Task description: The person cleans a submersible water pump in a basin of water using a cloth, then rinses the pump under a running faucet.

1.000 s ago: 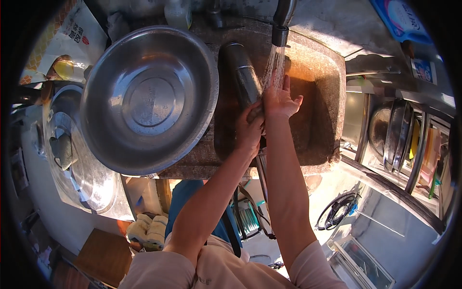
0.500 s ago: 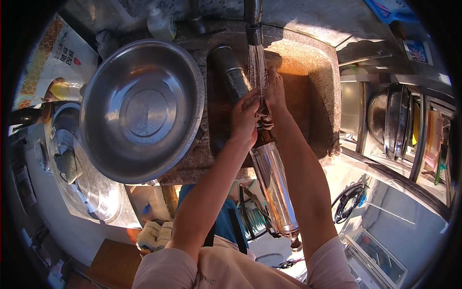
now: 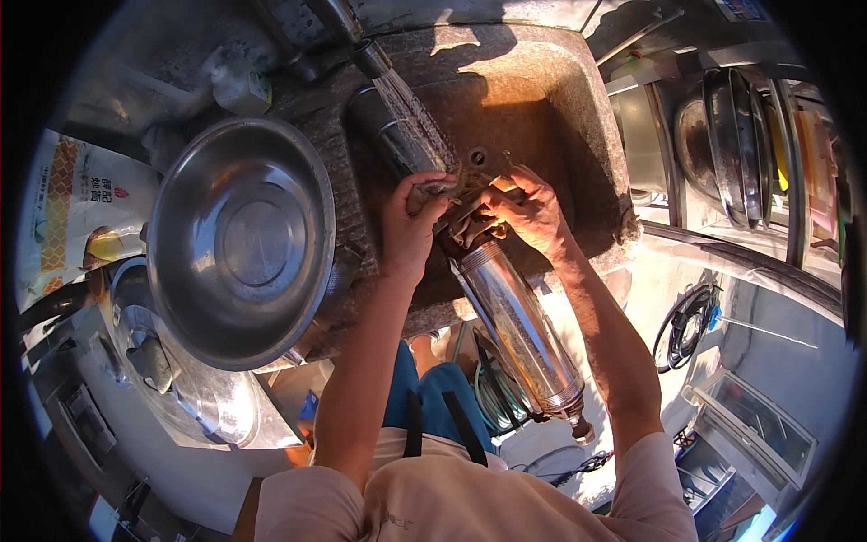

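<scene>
Over the near part of the stone sink (image 3: 578,117), both hands grip a wet, crumpled brown cloth (image 3: 470,217). My left hand (image 3: 411,221) is closed round its left side, fingers curled at the edge of the running water. My right hand (image 3: 535,215) pinches the right side. Below the cloth, a shiny steel cylinder (image 3: 519,316) with a threaded upper end leans over the sink's front edge; the cloth partly hides its top. A darker metal cylinder (image 3: 384,126) stands in the sink's left side, behind the water from the tap (image 3: 366,56).
A wide steel basin (image 3: 253,244) lies left of the sink, with a soap bottle (image 3: 242,88) behind it. A large metal lid (image 3: 194,379) lies at the left. Pans (image 3: 733,149) stand in a rack at the right. A coiled black hose (image 3: 686,325) lies lower right.
My view has shifted and turned. My hands have moved nearer and apart, from close together under the water, spreading the cloth between them. The tap now appears further left.
</scene>
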